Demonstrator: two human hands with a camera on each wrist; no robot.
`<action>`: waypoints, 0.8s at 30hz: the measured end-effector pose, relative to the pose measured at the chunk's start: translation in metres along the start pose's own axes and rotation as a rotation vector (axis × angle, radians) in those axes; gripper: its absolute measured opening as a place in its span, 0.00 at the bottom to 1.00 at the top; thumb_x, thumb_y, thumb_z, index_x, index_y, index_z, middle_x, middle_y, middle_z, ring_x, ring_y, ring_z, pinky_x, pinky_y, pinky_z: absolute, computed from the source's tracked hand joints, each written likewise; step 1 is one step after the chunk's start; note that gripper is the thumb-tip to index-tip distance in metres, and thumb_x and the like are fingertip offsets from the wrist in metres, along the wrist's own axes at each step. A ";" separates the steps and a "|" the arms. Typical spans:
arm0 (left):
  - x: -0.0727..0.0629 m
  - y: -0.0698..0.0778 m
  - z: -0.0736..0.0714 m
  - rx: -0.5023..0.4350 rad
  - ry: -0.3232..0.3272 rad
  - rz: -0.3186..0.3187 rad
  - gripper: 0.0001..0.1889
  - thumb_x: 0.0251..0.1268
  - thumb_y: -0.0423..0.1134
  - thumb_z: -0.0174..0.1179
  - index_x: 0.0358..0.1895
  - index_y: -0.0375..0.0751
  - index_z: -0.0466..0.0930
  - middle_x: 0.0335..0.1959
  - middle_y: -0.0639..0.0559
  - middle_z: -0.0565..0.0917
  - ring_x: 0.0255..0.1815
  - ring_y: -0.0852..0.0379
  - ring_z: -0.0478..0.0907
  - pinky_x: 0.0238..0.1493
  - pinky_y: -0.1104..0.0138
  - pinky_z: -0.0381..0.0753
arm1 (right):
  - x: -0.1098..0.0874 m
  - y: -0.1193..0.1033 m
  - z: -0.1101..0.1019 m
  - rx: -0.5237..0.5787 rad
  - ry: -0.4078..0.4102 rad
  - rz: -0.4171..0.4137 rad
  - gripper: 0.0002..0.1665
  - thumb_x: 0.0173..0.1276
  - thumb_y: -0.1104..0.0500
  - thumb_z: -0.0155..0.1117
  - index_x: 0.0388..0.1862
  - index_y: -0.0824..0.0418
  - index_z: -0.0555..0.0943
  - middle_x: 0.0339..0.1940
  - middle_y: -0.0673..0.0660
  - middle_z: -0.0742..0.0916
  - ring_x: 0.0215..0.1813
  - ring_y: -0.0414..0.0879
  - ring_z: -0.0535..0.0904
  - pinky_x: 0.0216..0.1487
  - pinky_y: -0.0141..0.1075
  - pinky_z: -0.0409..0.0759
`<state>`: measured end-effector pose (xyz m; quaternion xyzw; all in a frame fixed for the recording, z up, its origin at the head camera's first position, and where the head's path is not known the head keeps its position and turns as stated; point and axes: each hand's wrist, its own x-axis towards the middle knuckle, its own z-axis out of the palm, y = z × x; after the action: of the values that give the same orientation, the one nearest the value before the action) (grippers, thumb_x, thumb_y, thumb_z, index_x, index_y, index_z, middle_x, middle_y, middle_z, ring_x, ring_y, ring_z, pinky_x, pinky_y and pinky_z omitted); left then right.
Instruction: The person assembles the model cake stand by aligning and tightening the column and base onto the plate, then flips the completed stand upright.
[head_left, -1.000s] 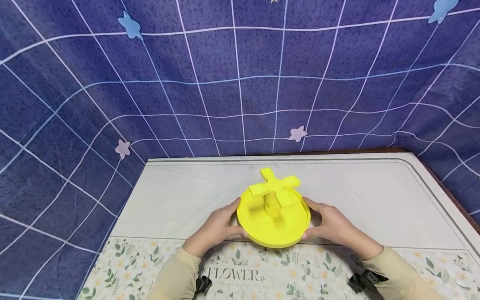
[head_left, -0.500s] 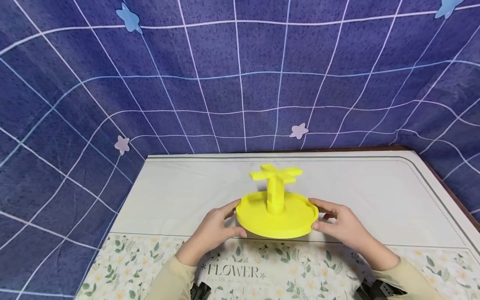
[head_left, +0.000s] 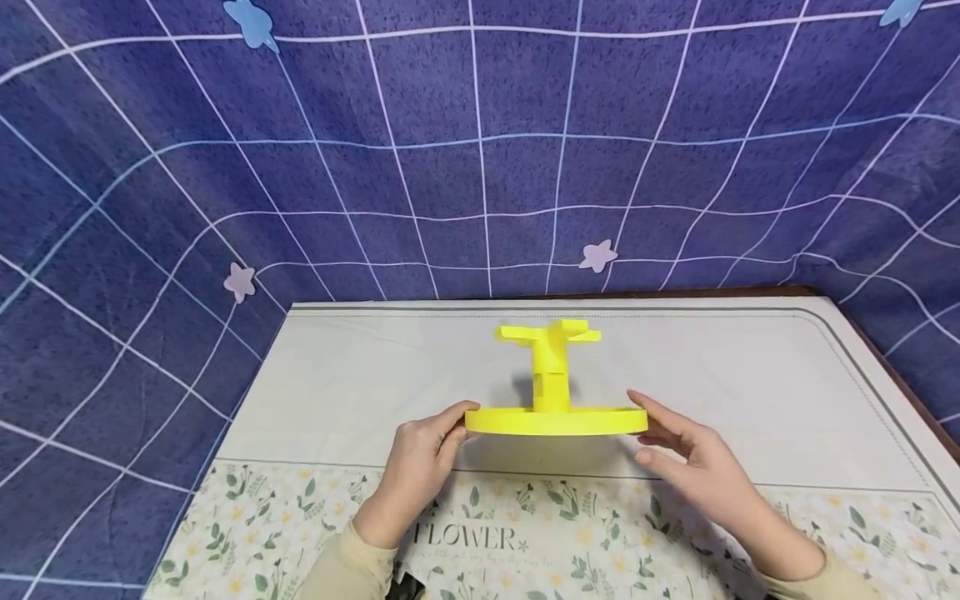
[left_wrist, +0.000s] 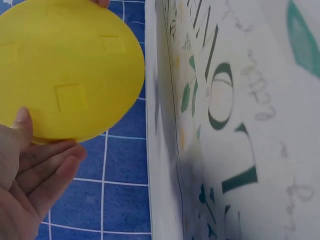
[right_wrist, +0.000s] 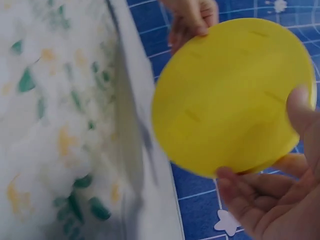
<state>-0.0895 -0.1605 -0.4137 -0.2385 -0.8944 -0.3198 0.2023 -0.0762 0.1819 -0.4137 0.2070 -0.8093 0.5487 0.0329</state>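
A bright yellow round stand (head_left: 551, 392) is held above the table, seen almost edge-on in the head view. From its shallow rimmed disc rises a post topped by a cross of flat arms. My left hand (head_left: 422, 454) pinches the disc's left rim, thumb on the underside. At the right rim my right hand (head_left: 697, 471) is spread loosely, fingers along the edge and thumb apart below it. Both wrist views show the disc's flat underside (left_wrist: 75, 65), marked with square outlines in the left one; the right one is blurred. Post and cross are hidden there.
Beneath lies a table (head_left: 360, 383) with a white cover, its near part printed with flowers and the word FLOWER. A blue curtain (head_left: 420, 183) with pale grid lines and stars hangs behind and at the sides. The stand casts a soft shadow on the cover.
The stand has tipped from showing its upper face to nearly edge-on, its disc rising slightly. My right thumb has come off the rim, and that hand has moved a little right.
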 end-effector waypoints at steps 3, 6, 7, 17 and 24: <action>-0.001 0.001 -0.001 -0.003 0.033 0.018 0.15 0.60 0.33 0.65 0.52 0.42 0.84 0.41 0.52 0.88 0.35 0.62 0.86 0.33 0.73 0.82 | -0.001 0.003 0.004 -0.117 0.098 -0.097 0.35 0.65 0.73 0.63 0.71 0.60 0.71 0.59 0.65 0.82 0.54 0.36 0.81 0.48 0.27 0.79; -0.001 0.002 -0.002 -0.009 0.049 0.016 0.15 0.60 0.33 0.65 0.51 0.42 0.84 0.42 0.51 0.88 0.37 0.61 0.86 0.35 0.72 0.83 | -0.001 0.006 0.008 -0.221 0.178 -0.186 0.34 0.61 0.76 0.65 0.66 0.59 0.76 0.58 0.61 0.82 0.57 0.33 0.78 0.46 0.25 0.79; -0.002 0.002 -0.002 -0.008 0.052 0.013 0.15 0.60 0.32 0.65 0.51 0.42 0.84 0.42 0.51 0.88 0.37 0.61 0.86 0.36 0.73 0.83 | -0.001 0.006 0.009 -0.251 0.199 -0.207 0.34 0.59 0.77 0.66 0.65 0.59 0.77 0.57 0.60 0.83 0.56 0.32 0.78 0.46 0.24 0.78; -0.003 0.004 -0.003 0.037 0.049 0.015 0.14 0.59 0.34 0.65 0.50 0.44 0.84 0.41 0.51 0.88 0.38 0.60 0.86 0.37 0.72 0.83 | -0.001 0.007 0.011 -0.336 0.270 -0.242 0.33 0.53 0.77 0.70 0.59 0.59 0.82 0.53 0.56 0.86 0.55 0.29 0.78 0.49 0.21 0.76; -0.004 0.004 -0.004 0.119 0.062 0.060 0.15 0.58 0.36 0.67 0.49 0.46 0.83 0.39 0.52 0.89 0.35 0.60 0.86 0.33 0.69 0.84 | -0.002 0.005 0.010 -0.328 0.271 -0.222 0.30 0.54 0.76 0.70 0.57 0.60 0.83 0.51 0.56 0.87 0.54 0.29 0.79 0.50 0.22 0.76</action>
<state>-0.0835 -0.1615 -0.4111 -0.2429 -0.8975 -0.2672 0.2532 -0.0747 0.1745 -0.4226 0.2109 -0.8481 0.4258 0.2344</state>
